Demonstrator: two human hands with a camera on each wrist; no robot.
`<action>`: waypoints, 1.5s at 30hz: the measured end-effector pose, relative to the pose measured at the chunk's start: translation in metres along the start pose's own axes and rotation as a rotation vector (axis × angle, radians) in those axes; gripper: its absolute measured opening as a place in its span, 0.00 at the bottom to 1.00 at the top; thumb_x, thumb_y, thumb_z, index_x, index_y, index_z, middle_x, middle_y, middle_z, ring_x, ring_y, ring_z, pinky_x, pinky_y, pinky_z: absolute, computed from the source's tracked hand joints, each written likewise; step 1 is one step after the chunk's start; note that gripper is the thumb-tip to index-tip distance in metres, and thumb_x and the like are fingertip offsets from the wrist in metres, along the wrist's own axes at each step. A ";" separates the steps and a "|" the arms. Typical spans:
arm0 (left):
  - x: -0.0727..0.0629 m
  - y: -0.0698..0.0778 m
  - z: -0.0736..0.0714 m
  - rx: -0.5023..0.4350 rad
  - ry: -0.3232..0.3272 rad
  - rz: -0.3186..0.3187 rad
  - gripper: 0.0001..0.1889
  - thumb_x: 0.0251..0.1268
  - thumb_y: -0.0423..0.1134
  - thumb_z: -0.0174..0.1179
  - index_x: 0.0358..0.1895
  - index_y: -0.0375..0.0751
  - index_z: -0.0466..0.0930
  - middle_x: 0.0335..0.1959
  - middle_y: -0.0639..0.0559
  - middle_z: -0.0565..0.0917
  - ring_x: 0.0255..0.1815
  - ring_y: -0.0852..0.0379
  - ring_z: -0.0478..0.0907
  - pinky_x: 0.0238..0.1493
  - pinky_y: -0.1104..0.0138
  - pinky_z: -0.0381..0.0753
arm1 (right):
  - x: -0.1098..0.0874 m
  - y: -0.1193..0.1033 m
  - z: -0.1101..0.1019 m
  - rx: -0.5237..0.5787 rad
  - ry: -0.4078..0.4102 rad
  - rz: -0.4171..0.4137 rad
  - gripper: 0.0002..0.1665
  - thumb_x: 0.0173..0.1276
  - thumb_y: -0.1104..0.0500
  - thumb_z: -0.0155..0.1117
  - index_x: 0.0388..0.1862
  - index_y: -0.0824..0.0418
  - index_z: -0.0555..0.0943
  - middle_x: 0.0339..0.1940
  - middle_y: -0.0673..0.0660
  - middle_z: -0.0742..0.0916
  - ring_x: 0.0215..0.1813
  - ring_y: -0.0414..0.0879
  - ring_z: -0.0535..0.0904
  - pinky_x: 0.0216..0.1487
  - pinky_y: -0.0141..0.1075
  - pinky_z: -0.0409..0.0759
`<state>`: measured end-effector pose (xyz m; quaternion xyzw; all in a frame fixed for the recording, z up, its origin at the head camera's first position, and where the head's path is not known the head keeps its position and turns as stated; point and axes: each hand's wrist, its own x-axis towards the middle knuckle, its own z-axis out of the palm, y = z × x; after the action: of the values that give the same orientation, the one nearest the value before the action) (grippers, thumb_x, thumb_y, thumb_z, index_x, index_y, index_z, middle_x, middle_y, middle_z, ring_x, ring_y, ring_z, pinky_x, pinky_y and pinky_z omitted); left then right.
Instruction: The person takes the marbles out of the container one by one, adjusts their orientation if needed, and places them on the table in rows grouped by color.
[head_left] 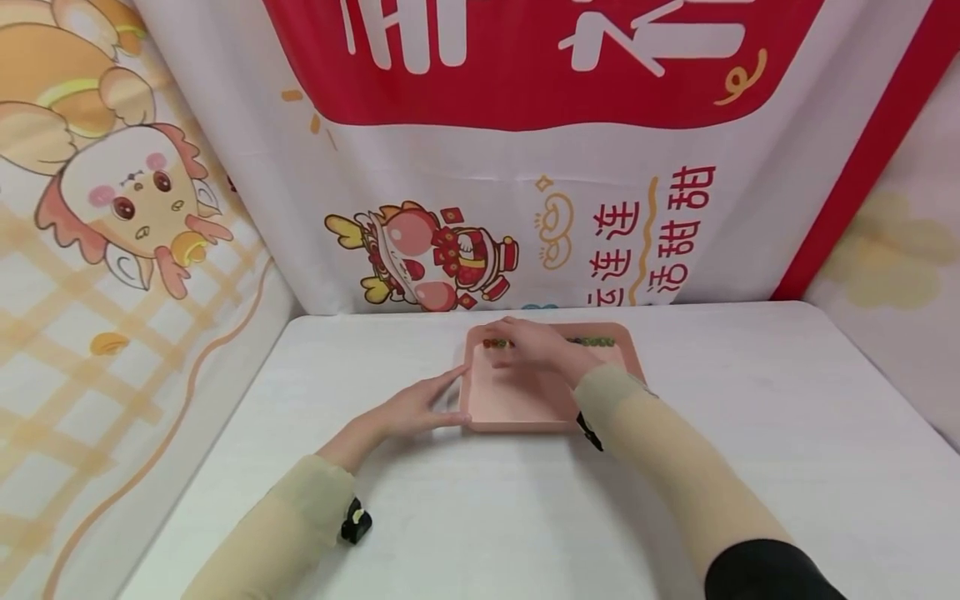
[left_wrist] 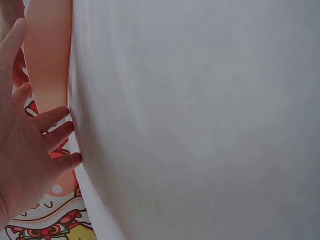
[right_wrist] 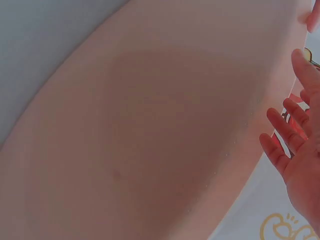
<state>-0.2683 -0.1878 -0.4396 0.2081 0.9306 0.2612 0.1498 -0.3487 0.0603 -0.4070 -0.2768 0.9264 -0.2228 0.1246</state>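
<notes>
One left hand (head_left: 408, 410), fingers spread, touches the left rim of a pink tray (head_left: 517, 400) on the white surface (head_left: 480, 517). Small red and green pieces (head_left: 597, 342) line the tray's far side, partly hidden by the right hand (head_left: 534, 340), whose fingers are loosely spread.

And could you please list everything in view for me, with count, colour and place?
Tray: 1, pink, on the table, centre
Small pieces: one row, too small to count, red, green, dark, along the tray's far side
Table: 1, white, under the tray
Back cloth: 1, white and red, behind the table
Left cloth: 1, white with orange checks, left side
Right cloth: 1, pale with yellowish flower, far right
Wrist devices: 2, black, at the wrists
Black patch: 1, black, right arm
Sleeves: 2, cream, one per arm
Right hand: 1, bare, over the tray's far part
Left hand: 1, bare, fingers at the tray's left rim
</notes>
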 end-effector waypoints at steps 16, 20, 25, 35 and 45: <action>-0.001 0.002 -0.001 -0.005 0.003 0.003 0.47 0.57 0.67 0.61 0.78 0.65 0.48 0.76 0.49 0.58 0.75 0.48 0.55 0.71 0.49 0.56 | 0.023 -0.001 0.012 -0.035 -0.048 0.014 0.32 0.68 0.52 0.66 0.69 0.32 0.69 0.62 0.46 0.78 0.62 0.47 0.66 0.68 0.52 0.64; -0.001 0.002 -0.001 -0.005 0.005 -0.003 0.47 0.56 0.69 0.61 0.78 0.66 0.48 0.76 0.50 0.58 0.75 0.48 0.55 0.71 0.49 0.55 | 0.023 -0.003 0.014 -0.078 -0.040 0.006 0.31 0.68 0.52 0.66 0.68 0.33 0.70 0.62 0.45 0.77 0.62 0.48 0.66 0.67 0.51 0.65; -0.002 0.003 -0.002 -0.006 0.000 -0.017 0.47 0.57 0.68 0.61 0.78 0.67 0.48 0.76 0.50 0.58 0.75 0.48 0.54 0.71 0.49 0.55 | 0.024 -0.005 0.017 -0.196 -0.046 -0.038 0.34 0.69 0.50 0.64 0.72 0.41 0.68 0.71 0.47 0.71 0.72 0.53 0.61 0.72 0.51 0.58; -0.001 0.003 -0.002 0.005 -0.014 -0.008 0.48 0.56 0.70 0.60 0.78 0.66 0.47 0.76 0.49 0.58 0.75 0.47 0.54 0.71 0.48 0.55 | 0.024 -0.003 0.024 -0.318 -0.033 -0.087 0.32 0.71 0.50 0.62 0.73 0.49 0.68 0.72 0.49 0.70 0.75 0.51 0.57 0.75 0.49 0.47; 0.000 0.003 -0.001 -0.004 -0.010 -0.021 0.47 0.56 0.69 0.60 0.78 0.67 0.47 0.76 0.51 0.57 0.75 0.47 0.54 0.71 0.48 0.55 | 0.024 -0.006 0.028 -0.289 0.007 -0.122 0.30 0.69 0.53 0.65 0.69 0.50 0.73 0.70 0.50 0.72 0.74 0.49 0.59 0.74 0.45 0.51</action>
<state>-0.2680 -0.1863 -0.4371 0.1996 0.9314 0.2604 0.1577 -0.3552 0.0325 -0.4311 -0.3469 0.9307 -0.0953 0.0665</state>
